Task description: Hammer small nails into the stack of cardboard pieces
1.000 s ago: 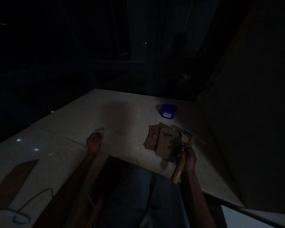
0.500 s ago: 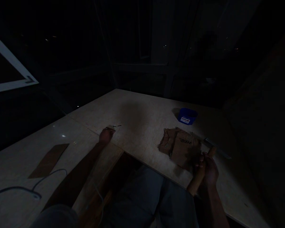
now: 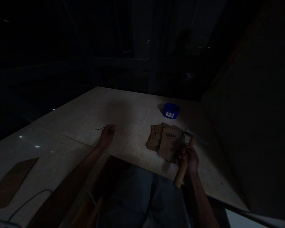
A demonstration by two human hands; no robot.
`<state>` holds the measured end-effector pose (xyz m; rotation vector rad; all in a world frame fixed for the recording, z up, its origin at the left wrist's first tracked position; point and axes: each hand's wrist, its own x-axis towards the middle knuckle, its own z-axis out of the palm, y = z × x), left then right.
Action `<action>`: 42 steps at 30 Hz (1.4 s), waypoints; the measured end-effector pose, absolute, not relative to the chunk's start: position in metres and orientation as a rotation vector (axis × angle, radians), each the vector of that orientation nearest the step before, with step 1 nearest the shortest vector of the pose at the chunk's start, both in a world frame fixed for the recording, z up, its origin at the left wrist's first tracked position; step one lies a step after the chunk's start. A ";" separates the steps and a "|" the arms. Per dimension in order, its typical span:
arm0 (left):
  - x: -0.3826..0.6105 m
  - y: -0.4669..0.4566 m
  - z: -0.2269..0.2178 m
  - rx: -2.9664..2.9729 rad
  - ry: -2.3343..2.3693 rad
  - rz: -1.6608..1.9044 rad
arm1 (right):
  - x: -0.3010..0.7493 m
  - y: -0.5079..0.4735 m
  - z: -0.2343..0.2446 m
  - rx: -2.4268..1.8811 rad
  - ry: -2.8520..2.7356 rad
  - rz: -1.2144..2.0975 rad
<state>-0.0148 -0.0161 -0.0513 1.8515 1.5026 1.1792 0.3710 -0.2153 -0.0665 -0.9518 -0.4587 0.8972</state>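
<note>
My left hand point(image 3: 106, 136) is closed above the table, its fingers pinched together with a small dark nail-like piece point(image 3: 115, 126) showing at the tips. Just left of those fingers, thin dark nail-like pieces point(image 3: 99, 128) lie on the tabletop. The fingers of my right hand point(image 3: 192, 160) wrap around a thick wooden stick point(image 3: 181, 174), held at a slant over the table's near edge. Beside it lie torn pieces of brown cardboard point(image 3: 169, 147), the upper one bearing a dark zigzag mark. A flat metal blade point(image 3: 200, 139) lies behind the stick, partly hidden in shadow.
A blue plastic tub point(image 3: 171, 111) with a white label stands farther back on the pale table point(image 3: 133, 110). At the left are a flat brown cardboard strip point(image 3: 13, 182) and a cable point(image 3: 29, 201). A dark wall point(image 3: 251, 126) rises on the right. The scene is dim.
The view has turned to the right. My left hand has moved right past the thin dark pieces on the table. My right hand still grips the wooden stick.
</note>
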 end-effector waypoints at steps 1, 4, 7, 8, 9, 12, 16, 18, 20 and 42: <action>0.005 -0.018 -0.047 1.784 1.380 1.191 | 0.370 -0.215 -0.066 -0.964 -0.463 0.892; 0.066 -0.028 -0.033 1.681 1.158 1.118 | 0.367 -0.214 -0.065 -0.974 -0.424 0.869; 0.125 -0.039 -0.023 1.546 0.995 1.040 | 0.362 -0.214 -0.064 -0.935 -0.383 0.888; 0.143 -0.042 -0.022 1.516 0.962 1.008 | 0.361 -0.215 -0.064 -0.925 -0.381 0.897; 0.160 -0.044 -0.023 1.490 0.938 0.982 | 0.360 -0.215 -0.063 -0.923 -0.383 0.904; 0.199 -0.048 -0.032 1.453 0.899 0.880 | 0.357 -0.215 -0.060 -0.955 -0.405 0.890; 0.227 -0.049 -0.052 1.624 0.876 0.855 | 0.355 -0.214 -0.057 -0.985 -0.426 0.879; 0.232 -0.049 -0.060 1.771 0.839 0.870 | 0.354 -0.214 -0.057 -0.988 -0.418 0.885; 0.234 -0.047 -0.066 1.891 0.787 0.864 | 0.354 -0.213 -0.057 -0.996 -0.410 0.887; 0.234 -0.043 -0.084 1.995 0.729 0.929 | 0.355 -0.212 -0.063 -1.052 -0.386 0.887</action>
